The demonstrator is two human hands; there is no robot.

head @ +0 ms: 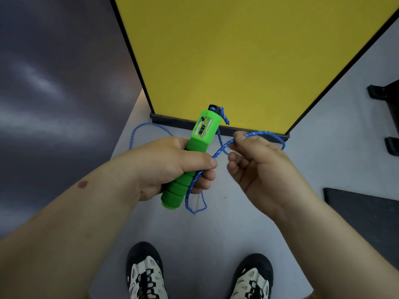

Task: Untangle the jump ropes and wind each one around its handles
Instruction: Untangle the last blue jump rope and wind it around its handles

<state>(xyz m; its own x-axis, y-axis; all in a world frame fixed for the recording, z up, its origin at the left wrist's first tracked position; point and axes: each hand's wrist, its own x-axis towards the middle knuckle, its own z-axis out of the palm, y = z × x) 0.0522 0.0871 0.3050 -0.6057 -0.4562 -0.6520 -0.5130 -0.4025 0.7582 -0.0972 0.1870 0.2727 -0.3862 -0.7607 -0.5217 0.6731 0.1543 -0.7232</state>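
Note:
My left hand [172, 167] grips a green jump-rope handle [190, 160] with a foam grip and a small counter window near its top; the handle points up and away from me. A blue rope [218, 154] with white flecks leaves the handle's black top cap, crosses in front of it and runs under my left thumb along the foam. My right hand [257, 165] pinches the rope just right of the handle, fingers curled. Loops of the rope hang below the handle and trail to the floor at the left and right.
A yellow panel [248, 57] with a black frame stands upright just ahead. A dark wall [54, 83] is on the left. Black objects [386, 117] and a dark mat [367, 214] lie at the right. My two shoes [146, 275] stand on the grey floor.

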